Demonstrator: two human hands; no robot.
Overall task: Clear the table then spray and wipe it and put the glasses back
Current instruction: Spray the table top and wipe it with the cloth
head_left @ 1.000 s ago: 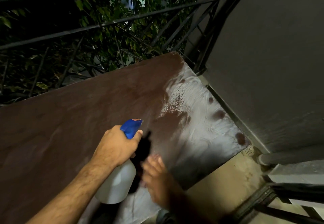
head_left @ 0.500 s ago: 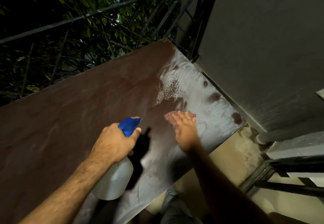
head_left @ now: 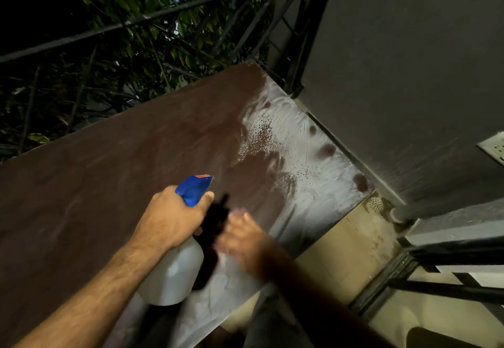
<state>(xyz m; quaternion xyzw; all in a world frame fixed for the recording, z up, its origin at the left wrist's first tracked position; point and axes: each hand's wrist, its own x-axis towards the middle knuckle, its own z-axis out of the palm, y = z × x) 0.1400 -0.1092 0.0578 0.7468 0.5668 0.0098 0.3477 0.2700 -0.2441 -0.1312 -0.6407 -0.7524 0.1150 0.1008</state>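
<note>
Brown table [head_left: 109, 184]: bare, white wet smears toward 3 o'clock. Spray bottle [head_left: 174, 271]: translucent white, blue trigger head, held tilted above the 6 o'clock edge.

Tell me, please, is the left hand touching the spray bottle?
Touching: the head view shows the left hand gripping the spray bottle at its neck, fingers wrapped under the blue trigger head.

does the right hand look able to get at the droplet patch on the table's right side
Probably yes. The right hand lies on the table near its front edge, and only bare tabletop shows between it and the droplets. The bottle is off to the left.
</note>
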